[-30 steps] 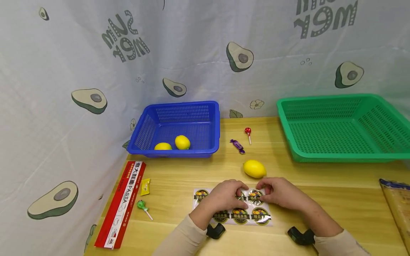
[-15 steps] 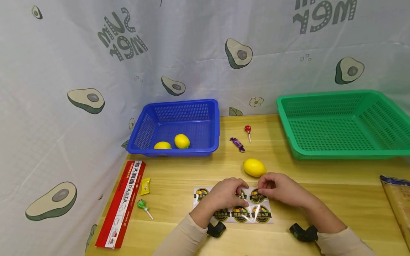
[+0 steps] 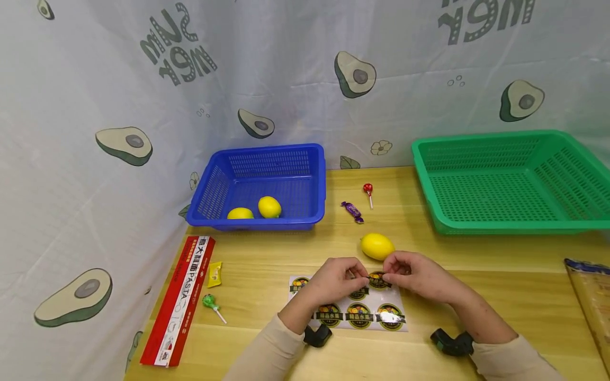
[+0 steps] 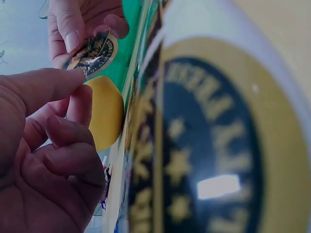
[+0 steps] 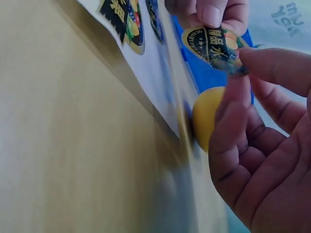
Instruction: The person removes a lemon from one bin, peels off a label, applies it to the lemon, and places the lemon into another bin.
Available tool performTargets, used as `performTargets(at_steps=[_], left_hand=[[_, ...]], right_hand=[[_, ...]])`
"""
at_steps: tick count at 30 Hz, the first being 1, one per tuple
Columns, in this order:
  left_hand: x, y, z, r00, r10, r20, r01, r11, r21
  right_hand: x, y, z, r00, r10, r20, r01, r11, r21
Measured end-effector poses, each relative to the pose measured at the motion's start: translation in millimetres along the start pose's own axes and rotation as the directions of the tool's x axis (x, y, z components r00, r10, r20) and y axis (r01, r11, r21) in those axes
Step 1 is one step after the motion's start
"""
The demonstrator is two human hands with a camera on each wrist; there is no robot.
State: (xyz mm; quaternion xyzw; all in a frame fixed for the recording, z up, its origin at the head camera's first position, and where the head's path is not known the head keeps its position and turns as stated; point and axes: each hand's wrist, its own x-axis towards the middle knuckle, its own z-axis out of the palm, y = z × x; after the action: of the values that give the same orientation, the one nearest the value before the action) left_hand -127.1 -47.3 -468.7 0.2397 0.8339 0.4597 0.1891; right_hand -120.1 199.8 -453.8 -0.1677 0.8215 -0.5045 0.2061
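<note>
A person sits at a wooden table [image 3: 500, 296] with both hands raised just above a sticker sheet [image 3: 350, 312]. The right hand [image 3: 419, 275] pinches a round sticker [image 3: 378, 279] between thumb and forefinger — the right wrist view shows that sticker [image 5: 214, 46] peeled free, its edge caught at the fingertips [image 5: 243, 60], the other fingers curled loosely behind. The left hand [image 3: 335, 278] meets it from the other side, its thumb and forefinger closed on the sticker's opposite edge; in the left wrist view those fingertips [image 4: 73, 85] are pressed together, though the exact contact is hard to make out there. The sticker hangs between the two hands, over the upper row of the sheet, which lies flat on the table in front of the person.

Just beyond the hands rests a lemon [image 3: 377, 246], near them but apart. Further back on the left stands a blue basket [image 3: 314, 174] with two lemons [image 3: 257, 209] inside; on the right, a green basket [image 3: 429, 180]. Between the baskets lie a purple wrapped sweet [image 3: 352, 211] and a red lollipop [image 3: 368, 191]. At the left edge lie a long red pasta box [image 3: 178, 301], a small yellow packet [image 3: 215, 274] and a green lollipop [image 3: 212, 306].
</note>
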Motion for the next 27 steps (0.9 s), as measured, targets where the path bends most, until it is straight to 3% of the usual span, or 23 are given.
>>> performTargets(at_steps=[5, 8, 20, 24, 27], left_hand=[[-0.9, 1.8, -0.6, 0.997, -0.080, -0.023, 0.073, 0.976, -0.204], [-1.2, 2.8, -0.4, 0.995, -0.095, -0.035, 0.081, 0.956, -0.283], [-0.5, 2.8, 1.9, 0.995, -0.076, -0.065, 0.051, 0.944, -0.325], [1.3, 5.4, 5.7, 0.989, -0.103, -0.105, 0.060, 0.935, -0.349], [4.7, 7.9, 11.1, 0.975, -0.155, -0.157, 0.081, 0.913, -0.399]], right_hand=[[-1, -1, -3, 0.999, 0.038, -0.037, -0.039, 0.999, -0.031], [-1, -2, -5, 0.998, 0.043, -0.043, -0.046, 0.996, -0.082], [-2, -6, -9, 0.994, 0.046, -0.099, -0.056, 0.993, -0.104], [-1, -10, -10, 0.988, 0.027, -0.151, -0.045, 0.992, -0.116], [2, -15, -10, 0.979, -0.002, -0.205, -0.030, 0.987, -0.157]])
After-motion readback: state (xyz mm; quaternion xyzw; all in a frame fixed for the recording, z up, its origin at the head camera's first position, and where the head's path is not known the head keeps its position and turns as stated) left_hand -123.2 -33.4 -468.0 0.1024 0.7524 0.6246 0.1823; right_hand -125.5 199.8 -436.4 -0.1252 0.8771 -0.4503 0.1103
